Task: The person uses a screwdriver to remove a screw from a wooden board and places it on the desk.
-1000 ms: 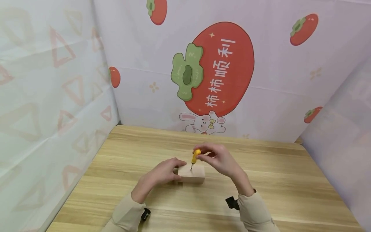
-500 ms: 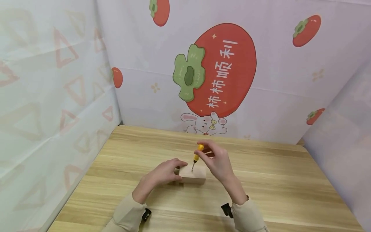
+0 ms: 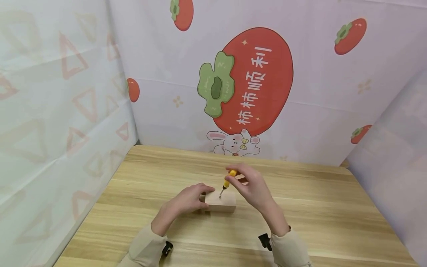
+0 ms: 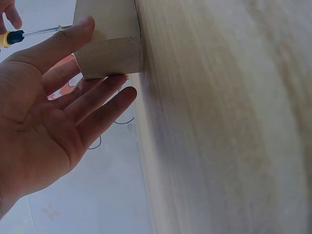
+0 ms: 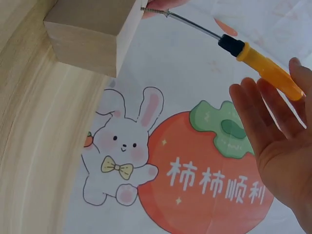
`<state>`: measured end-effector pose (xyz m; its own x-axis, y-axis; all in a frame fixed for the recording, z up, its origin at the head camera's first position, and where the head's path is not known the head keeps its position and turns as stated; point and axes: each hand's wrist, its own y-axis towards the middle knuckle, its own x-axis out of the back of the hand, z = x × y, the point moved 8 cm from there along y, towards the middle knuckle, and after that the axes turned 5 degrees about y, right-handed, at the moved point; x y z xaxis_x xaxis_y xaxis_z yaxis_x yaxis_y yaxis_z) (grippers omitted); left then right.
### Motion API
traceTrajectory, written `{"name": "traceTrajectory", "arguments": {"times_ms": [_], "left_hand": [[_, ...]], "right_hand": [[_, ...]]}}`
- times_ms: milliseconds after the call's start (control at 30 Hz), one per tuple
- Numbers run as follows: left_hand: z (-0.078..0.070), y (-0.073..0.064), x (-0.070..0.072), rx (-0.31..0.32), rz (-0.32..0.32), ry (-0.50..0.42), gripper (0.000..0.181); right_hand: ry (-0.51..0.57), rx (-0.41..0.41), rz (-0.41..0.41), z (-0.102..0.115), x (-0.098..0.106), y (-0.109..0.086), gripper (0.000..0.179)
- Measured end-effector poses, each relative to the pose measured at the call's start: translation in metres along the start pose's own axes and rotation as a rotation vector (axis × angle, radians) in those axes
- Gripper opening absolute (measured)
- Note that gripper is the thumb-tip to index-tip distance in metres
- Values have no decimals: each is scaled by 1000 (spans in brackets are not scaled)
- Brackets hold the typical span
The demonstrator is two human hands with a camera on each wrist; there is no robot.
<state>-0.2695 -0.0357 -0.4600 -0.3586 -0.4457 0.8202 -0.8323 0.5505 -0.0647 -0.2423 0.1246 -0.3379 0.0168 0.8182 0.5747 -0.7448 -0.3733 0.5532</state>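
A pale wooden block (image 3: 224, 204) lies on the table, its left end between the thumb and fingers of my left hand (image 3: 189, 198). Standing out of the block's top face is a screw (image 5: 156, 11), leaning a little. The tip of a screwdriver (image 3: 229, 180) with a yellow handle and black collar meets the screw's head. My right hand (image 3: 255, 188) holds the handle near its end with thumb and fingertips. In the left wrist view the thumb (image 4: 68, 41) lies along one side of the block, the fingertips against the opposite side.
The wood-grain table (image 3: 320, 207) reaches back to a printed cloth backdrop (image 3: 160, 107) with a large red persimmon and a rabbit. More cloth hangs at the left (image 3: 36, 122) and right (image 3: 403, 148). Black straps show at both cuffs.
My right hand has shifted on the screwdriver, and its handle went up and right, then leaned further right. The tip stays at the screw. My left hand keeps its place on the block.
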Motion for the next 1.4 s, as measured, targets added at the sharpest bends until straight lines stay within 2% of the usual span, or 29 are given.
{"name": "traceTrajectory", "arguments": {"times_ms": [100,200,333,433,533,733,900,1033,1133,1267,1400], "left_hand": [[0,0,0,1,-1,-5,56],[1,1,0,0,1,-13,57],[1,1,0,1,3,-18,57],[1,0,1,1,2,-16,57],[1,0,1,0,3,-12,57],[1,0,1,-1,5,-15,57],[2,1,1,4,1,-19,57],[2,1,1,6,1,-23,57],[1,1,1,0,-1,-21,57],[1,0,2,-7,-4,-16,58],[1,0,2,-6,1,-20,58]], "right_hand": [[-24,28,-47,5,0,1,34],[55,22,-35,5,-1,5,33],[240,-2,76,-1,-3,9,21],[312,-13,173,-4,-4,8,16],[289,-11,200,-4,-3,5,19],[92,34,80,3,-2,3,36],[19,67,14,6,-4,3,40],[39,29,-28,2,-3,3,36],[75,30,-26,1,-2,4,27],[120,95,41,6,-2,5,24],[174,92,101,6,-3,3,29]]}}
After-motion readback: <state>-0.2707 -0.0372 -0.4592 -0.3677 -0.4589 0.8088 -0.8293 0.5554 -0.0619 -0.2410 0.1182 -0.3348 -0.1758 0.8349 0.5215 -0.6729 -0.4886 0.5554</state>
